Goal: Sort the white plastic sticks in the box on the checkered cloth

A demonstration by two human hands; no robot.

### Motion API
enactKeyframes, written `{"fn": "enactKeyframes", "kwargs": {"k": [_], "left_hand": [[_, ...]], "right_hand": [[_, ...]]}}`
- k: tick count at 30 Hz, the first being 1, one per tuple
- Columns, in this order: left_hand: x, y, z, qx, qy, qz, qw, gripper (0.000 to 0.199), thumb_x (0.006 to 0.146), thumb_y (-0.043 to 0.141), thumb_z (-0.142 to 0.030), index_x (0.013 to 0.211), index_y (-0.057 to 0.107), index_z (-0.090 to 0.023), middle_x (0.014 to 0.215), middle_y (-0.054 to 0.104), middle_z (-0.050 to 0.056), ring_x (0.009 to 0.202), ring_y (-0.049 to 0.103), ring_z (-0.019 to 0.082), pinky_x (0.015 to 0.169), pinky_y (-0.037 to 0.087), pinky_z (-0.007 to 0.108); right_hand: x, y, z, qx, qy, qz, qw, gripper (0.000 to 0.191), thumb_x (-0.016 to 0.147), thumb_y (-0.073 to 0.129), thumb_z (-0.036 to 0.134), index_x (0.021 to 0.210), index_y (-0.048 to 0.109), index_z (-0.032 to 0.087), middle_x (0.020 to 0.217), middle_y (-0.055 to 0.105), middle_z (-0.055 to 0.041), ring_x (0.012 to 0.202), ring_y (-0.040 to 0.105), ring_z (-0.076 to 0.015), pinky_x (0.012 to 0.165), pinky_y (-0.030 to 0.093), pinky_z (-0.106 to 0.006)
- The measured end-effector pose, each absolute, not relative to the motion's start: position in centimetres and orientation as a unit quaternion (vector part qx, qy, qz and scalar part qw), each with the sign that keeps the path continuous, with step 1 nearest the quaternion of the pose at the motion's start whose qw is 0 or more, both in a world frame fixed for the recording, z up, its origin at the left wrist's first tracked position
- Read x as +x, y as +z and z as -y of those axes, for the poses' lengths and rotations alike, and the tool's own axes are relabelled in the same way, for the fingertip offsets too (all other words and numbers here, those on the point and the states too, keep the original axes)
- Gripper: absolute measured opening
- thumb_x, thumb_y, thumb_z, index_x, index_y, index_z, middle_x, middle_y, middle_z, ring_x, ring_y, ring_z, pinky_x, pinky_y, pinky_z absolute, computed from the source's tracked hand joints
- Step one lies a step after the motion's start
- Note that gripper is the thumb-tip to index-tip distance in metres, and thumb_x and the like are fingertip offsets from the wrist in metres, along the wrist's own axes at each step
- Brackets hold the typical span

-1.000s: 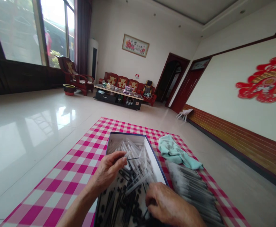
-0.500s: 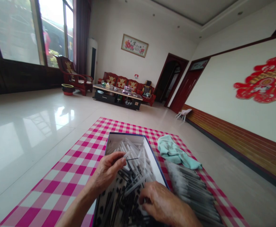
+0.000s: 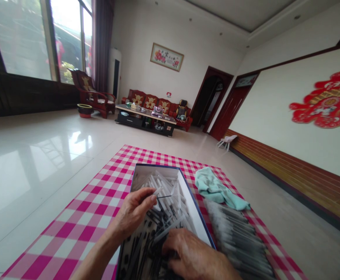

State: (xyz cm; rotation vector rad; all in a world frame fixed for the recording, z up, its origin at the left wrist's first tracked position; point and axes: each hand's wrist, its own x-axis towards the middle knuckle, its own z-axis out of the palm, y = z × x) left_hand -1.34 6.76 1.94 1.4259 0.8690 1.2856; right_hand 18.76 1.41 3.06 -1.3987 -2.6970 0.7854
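Note:
An open cardboard box (image 3: 155, 169) with a blue rim and white inside sits on a pink checked cloth (image 3: 70, 229). It holds a loose heap of clear plastic tubes (image 3: 164, 190) and thin black rods (image 3: 140, 249). My left hand (image 3: 133, 214) pinches a thin black rod (image 3: 164, 196) above the heap. My right hand (image 3: 190, 258) presses into the pile at the box's near right, its fingers curled, and what they touch is partly hidden. Right of the box, tube-and-rod pieces (image 3: 236, 241) lie side by side in a neat row.
A crumpled pale teal cloth (image 3: 216, 190) lies on the checked cloth beyond the laid-out pieces. Polished floor tiles surround the cloth. Far ahead stand a low table (image 3: 145, 120), a red wooden sofa (image 3: 149, 102) and an armchair (image 3: 89, 93).
My right hand has slid left and further into the box. My left hand keeps its pinch on the rod, and the view has shifted only slightly.

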Motion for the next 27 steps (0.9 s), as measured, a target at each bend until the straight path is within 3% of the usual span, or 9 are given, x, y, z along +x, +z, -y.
{"fn": "enactKeyframes", "kwargs": {"k": [4,8,14,17,21,27], "left_hand": [[-1.4,2.1,-6.7,0.597,0.528,-0.352,0.49,0.026,0.083,0.058,-0.038,0.094,0.066,-0.017,0.074,0.061,0.0,0.071,0.055,0.014,0.065,0.044,0.022],[-1.4,2.2,-6.9,0.611,0.525,-0.353,0.475,0.026,0.083,0.057,-0.038,0.092,0.067,-0.017,0.074,0.062,0.0,0.07,0.055,0.015,0.065,0.044,0.022],[-1.3,2.2,-6.9,0.669,0.492,-0.351,0.431,0.025,0.083,0.056,-0.037,0.093,0.07,-0.018,0.071,0.063,0.001,0.066,0.054,0.015,0.06,0.042,0.021],[-1.2,2.5,-6.6,0.701,0.468,-0.351,0.409,0.024,0.084,0.054,-0.034,0.093,0.071,-0.019,0.072,0.064,0.001,0.065,0.054,0.014,0.059,0.041,0.021],[-1.1,2.6,-6.4,0.712,0.458,-0.357,0.395,0.025,0.085,0.053,-0.032,0.096,0.072,-0.02,0.076,0.067,0.003,0.069,0.057,0.016,0.062,0.042,0.022],[-1.1,2.2,-6.5,0.718,0.456,-0.367,0.376,0.025,0.084,0.054,-0.03,0.099,0.072,-0.021,0.076,0.067,0.003,0.067,0.058,0.016,0.062,0.043,0.022]], "right_hand": [[18.6,3.1,-1.0,-0.472,0.248,0.845,0.043,0.022,0.075,0.051,0.017,0.09,0.067,0.022,0.096,0.066,-0.0021,0.09,0.059,-0.0158,0.078,0.043,-0.021],[18.6,3.9,-1.8,-0.466,0.268,0.839,0.081,0.022,0.073,0.049,0.011,0.079,0.068,0.019,0.081,0.069,-0.0012,0.077,0.061,-0.0144,0.07,0.044,-0.021],[18.6,5.6,-4.0,-0.513,0.383,0.686,0.347,0.019,0.081,0.055,0.025,0.094,0.066,0.018,0.077,0.069,-0.0017,0.073,0.064,-0.0165,0.067,0.049,-0.024],[18.1,6.0,-4.5,-0.495,0.402,0.639,0.43,0.023,0.08,0.059,0.033,0.095,0.065,0.017,0.077,0.068,-0.0026,0.073,0.064,-0.0171,0.068,0.05,-0.026],[17.7,6.0,-4.6,-0.49,0.384,0.629,0.467,0.028,0.079,0.062,0.038,0.096,0.066,0.016,0.076,0.068,-0.0031,0.071,0.064,-0.0171,0.065,0.051,-0.027],[17.6,6.0,-4.5,-0.486,0.369,0.651,0.452,0.024,0.081,0.06,0.036,0.095,0.066,0.018,0.08,0.069,-0.0033,0.075,0.066,-0.0182,0.069,0.052,-0.027]]}}
